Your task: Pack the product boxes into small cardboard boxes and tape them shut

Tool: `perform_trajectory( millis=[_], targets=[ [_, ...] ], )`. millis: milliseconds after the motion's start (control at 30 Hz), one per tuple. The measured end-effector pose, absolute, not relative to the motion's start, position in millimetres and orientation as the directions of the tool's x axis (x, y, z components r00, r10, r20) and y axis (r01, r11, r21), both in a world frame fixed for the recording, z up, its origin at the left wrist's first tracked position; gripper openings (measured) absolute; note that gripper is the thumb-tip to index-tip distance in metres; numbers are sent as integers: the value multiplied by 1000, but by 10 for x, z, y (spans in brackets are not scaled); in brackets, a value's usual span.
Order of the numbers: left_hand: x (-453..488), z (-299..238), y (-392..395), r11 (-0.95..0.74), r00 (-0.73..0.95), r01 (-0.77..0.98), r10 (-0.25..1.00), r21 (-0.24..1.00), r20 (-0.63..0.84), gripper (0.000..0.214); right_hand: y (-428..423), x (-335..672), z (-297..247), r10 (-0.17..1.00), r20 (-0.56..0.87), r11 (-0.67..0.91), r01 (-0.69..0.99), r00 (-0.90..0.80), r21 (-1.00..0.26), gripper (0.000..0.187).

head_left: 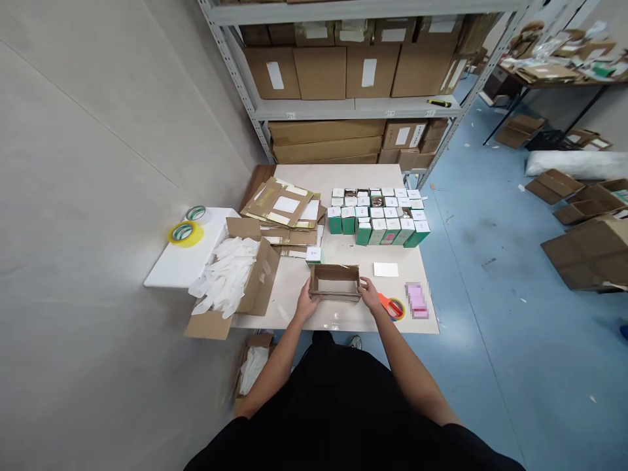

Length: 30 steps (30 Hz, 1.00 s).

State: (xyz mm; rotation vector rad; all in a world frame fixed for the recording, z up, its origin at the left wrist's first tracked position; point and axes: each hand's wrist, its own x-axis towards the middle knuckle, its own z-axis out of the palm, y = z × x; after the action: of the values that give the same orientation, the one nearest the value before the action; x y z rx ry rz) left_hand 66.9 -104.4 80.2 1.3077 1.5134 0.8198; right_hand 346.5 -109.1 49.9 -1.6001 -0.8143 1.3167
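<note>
A small open cardboard box sits at the front of the table between my two hands. My left hand grips its left end, and my right hand has its fingers curled on the right end. Inside, the box looks bare down to its bottom. A small white-topped carton stands just behind its left corner. Close to my right hand lie a tape dispenser with an orange-red body and a white card. Farther right is a pinkish-purple item, blurred out.
Several green-and-white cartons stand in rows at the back right. Flattened cardboard is stacked at the back left, beside a carton of white paper. Yellow tape lies on a white surface at left. Shelving rises behind the table.
</note>
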Motion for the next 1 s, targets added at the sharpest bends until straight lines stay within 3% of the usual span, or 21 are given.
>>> perform_trajectory(
  millis=[367, 567, 700, 867, 1000],
  targets=[
    [770, 771, -1151, 179, 50, 413, 975, 893, -218, 63, -1300, 3618, 539, 890, -409, -391, -125, 201, -912, 49],
    [727, 718, -1112, 216, 24, 453, 967, 865, -254, 50, -1372, 3641, 518, 895, -415, -408, -73, 167, -910, 59],
    [708, 701, -1093, 177, 24, 465, 977, 867, -212, 47, -1458, 3636, 549, 879, -441, -424, -125, 182, -897, 61],
    [779, 719, -1128, 176, -34, 499, 982, 848, -184, 52, -1543, 3637, 574, 911, -397, -385, -110, 117, -916, 61],
    [867, 750, -1180, 163, -70, 508, 986, 846, -148, 72, -1538, 3580, 489, 919, -355, -347, -78, 173, -935, 60]
  ],
)
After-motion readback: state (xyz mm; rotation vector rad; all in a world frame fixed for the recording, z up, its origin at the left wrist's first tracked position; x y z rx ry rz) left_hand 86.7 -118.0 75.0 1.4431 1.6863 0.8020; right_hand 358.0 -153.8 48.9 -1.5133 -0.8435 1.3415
